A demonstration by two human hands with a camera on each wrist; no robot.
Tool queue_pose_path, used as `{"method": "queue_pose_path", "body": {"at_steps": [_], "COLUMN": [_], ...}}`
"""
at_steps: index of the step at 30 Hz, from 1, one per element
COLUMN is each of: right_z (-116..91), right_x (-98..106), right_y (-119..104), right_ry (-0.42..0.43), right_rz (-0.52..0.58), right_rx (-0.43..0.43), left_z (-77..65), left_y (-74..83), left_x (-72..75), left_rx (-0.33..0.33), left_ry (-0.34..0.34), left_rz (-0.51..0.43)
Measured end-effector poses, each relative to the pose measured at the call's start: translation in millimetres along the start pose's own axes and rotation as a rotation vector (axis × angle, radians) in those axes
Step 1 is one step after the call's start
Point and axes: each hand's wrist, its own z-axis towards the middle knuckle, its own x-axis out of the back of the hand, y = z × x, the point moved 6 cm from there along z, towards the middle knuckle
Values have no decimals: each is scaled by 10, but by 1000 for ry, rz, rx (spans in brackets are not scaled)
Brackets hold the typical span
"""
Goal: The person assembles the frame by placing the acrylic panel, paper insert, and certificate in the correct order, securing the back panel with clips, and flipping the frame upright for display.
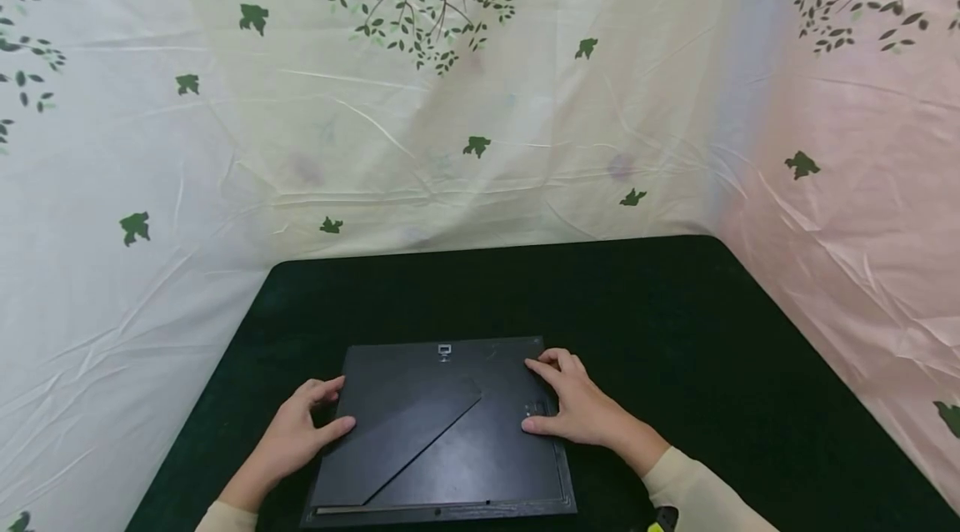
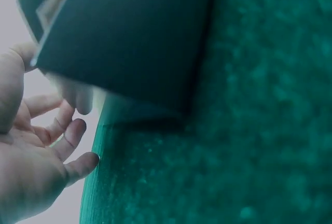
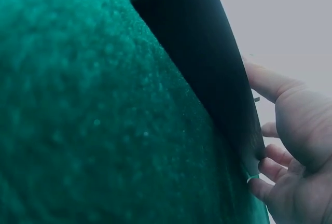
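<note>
A black picture frame (image 1: 427, 449) lies back side up in front of me, with a small metal hanger (image 1: 445, 349) at its far edge and a slanted easel-leg seam across its backing. My left hand (image 1: 296, 432) holds its left edge, thumb on top. On the opposite edge, my right hand (image 1: 581, 407) grips with thumb and forefinger over the back. The left wrist view has the frame's dark side (image 2: 129, 37) beside the thumb, other fingers loosely bent. In the right wrist view the fingers sit along the frame's edge (image 3: 202, 58); its front face is hidden.
A dark green cloth-covered table (image 1: 637, 315) spreads around the frame. Behind and along both sides hangs a pale curtain (image 1: 525, 190) printed with leaves and branches. Something black and yellow (image 1: 663, 519) shows at the right sleeve (image 1: 697, 486).
</note>
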Motion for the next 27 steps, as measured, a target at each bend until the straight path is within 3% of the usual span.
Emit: {"method": "queue_pose_path", "body": {"at_steps": [5, 14, 21, 27], "right_z": [-8, -14, -13, -8], "right_x": [22, 19, 28, 34], "right_y": [-15, -2, -28, -53], "right_ry": [-1, -6, -8, -7], "right_rz": [15, 24, 42, 56], "right_rx": [-2, -23, -40, -54], "left_z": [16, -5, -4, 6], "left_y": [18, 1, -9, -37], "left_x": [-10, 16, 2, -8], "left_rx": [-35, 4, 52, 46], "left_ry": [3, 22, -26, -42], "left_rz": [69, -24, -36, -47]}}
